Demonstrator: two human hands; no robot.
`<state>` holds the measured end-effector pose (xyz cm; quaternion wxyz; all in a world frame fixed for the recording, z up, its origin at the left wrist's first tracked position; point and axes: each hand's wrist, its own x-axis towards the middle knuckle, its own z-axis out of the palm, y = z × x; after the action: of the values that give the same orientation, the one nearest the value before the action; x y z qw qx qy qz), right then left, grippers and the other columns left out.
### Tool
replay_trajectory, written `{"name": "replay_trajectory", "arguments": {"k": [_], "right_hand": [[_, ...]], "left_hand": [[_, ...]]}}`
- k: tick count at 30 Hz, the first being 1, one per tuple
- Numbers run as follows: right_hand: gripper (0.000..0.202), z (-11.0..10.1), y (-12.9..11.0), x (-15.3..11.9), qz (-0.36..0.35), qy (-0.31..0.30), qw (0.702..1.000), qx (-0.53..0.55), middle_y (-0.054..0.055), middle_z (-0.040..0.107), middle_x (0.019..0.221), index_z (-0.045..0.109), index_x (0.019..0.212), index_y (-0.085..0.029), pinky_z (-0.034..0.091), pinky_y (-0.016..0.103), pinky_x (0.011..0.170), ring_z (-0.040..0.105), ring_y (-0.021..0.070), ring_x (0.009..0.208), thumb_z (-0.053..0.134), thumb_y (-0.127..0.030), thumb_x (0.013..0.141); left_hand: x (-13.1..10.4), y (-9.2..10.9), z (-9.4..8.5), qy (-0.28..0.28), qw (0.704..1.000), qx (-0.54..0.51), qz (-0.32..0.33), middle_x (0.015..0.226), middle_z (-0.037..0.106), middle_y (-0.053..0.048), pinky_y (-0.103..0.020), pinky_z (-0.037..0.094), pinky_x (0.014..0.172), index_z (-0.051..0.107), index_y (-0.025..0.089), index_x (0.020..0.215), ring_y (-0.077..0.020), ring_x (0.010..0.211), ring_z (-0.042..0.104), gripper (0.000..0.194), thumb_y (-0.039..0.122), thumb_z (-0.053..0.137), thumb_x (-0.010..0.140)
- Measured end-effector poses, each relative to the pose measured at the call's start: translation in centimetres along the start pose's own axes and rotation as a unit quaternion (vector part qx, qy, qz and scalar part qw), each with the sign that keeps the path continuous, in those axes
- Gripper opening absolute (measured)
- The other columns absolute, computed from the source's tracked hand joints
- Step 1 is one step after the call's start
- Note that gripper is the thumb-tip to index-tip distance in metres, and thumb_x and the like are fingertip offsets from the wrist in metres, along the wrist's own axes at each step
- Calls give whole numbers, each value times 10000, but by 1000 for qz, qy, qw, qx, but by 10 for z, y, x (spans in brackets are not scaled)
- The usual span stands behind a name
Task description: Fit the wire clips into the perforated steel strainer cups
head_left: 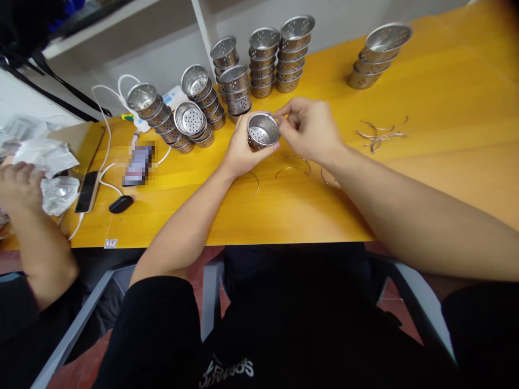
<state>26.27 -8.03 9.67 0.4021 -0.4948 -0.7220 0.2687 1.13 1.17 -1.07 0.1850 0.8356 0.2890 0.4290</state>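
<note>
A small perforated metal cup (259,128) is tilted with its mouth toward me, and my left hand (238,150) is wrapped round it. At the cup's right rim, my right hand (310,127) is closed in a pinch on what looks like a thin metal wire, mostly hidden by the fingers. Several curved thin wires (292,168) lie on the table just below the hands. More of these curved wires (378,141) form a loose pile to the right of my right hand.
Stacks of perforated cups (263,67) stand along the back of the yellow table (251,221), with a leaning stack (368,64) at back right. Phones (139,165), white cables and a black oval object (120,204) lie left. Another person's hand (20,186) rests by plastic bags (46,154).
</note>
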Motion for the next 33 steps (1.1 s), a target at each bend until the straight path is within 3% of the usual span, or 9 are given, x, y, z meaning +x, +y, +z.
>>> {"name": "replay_trajectory", "arguments": {"k": [3, 11, 16, 21, 26, 29, 33], "right_hand": [[622, 2, -3, -1, 10, -4, 1000, -13, 112, 753, 882, 813, 1318, -321, 619, 598, 908, 769, 436, 979, 730, -903, 1115], [592, 7, 1, -3, 10, 0, 999, 45, 60, 703, 758, 790, 1295, -349, 572, 578, 953, 698, 363, 943, 726, -916, 1139], [639, 9, -7, -4, 16, 7, 1000, 7, 79, 736, 805, 795, 1367, -324, 603, 582, 869, 742, 392, 908, 700, -912, 1135], [605, 11, -13, -5, 28, 5, 999, 20, 59, 727, 772, 799, 1428, -367, 640, 569, 848, 766, 386, 912, 735, -883, 1118], [674, 4, -16, -6, 16, -16, 998, 62, 118, 831, 970, 839, 1255, -340, 672, 585, 850, 807, 425, 1056, 711, -980, 1084], [713, -4, -18, -7, -14, -37, 994, 101, 117, 860, 1109, 815, 1162, -354, 671, 562, 888, 780, 402, 1115, 774, -1052, 1024], [868, -10, -17, -7, -38, -87, 987, 131, 112, 846, 1216, 809, 1243, -353, 684, 547, 922, 772, 377, 1084, 885, -1136, 875]], "left_hand": [[0, 6, 2, -4, 1000, -7, -7, 1752, 676, -167, -661, 567, 1498, 473, 333, 1795, -372, 1668, 730, 1004, 915, 830, 1059], [1, 19, 2, -14, 1000, -7, -25, 1760, 704, -185, -669, 555, 1516, 370, 327, 1879, -376, 1660, 770, 1030, 886, 779, 1116], [-1, 18, 1, -21, 1000, -3, -16, 1751, 704, -175, -648, 552, 1508, 333, 336, 1873, -387, 1672, 756, 1208, 1006, 832, 1001], [-2, 22, -1, -8, 999, -11, -34, 1671, 761, -158, -645, 573, 1488, 458, 323, 1781, -393, 1605, 793, 1228, 1060, 891, 899], [0, 11, -1, -9, 999, -39, -1, 1690, 758, -135, -602, 635, 1429, 503, 337, 1746, -357, 1573, 822, 1090, 1067, 782, 987], [1, 1, -5, -16, 998, -58, 8, 1705, 761, -121, -615, 625, 1437, 524, 352, 1728, -358, 1597, 817, 1010, 1053, 732, 1032], [-1, -2, -11, -34, 996, -76, 7, 1686, 777, -114, -623, 632, 1424, 554, 347, 1713, -362, 1590, 820, 988, 1053, 714, 1042]]}}
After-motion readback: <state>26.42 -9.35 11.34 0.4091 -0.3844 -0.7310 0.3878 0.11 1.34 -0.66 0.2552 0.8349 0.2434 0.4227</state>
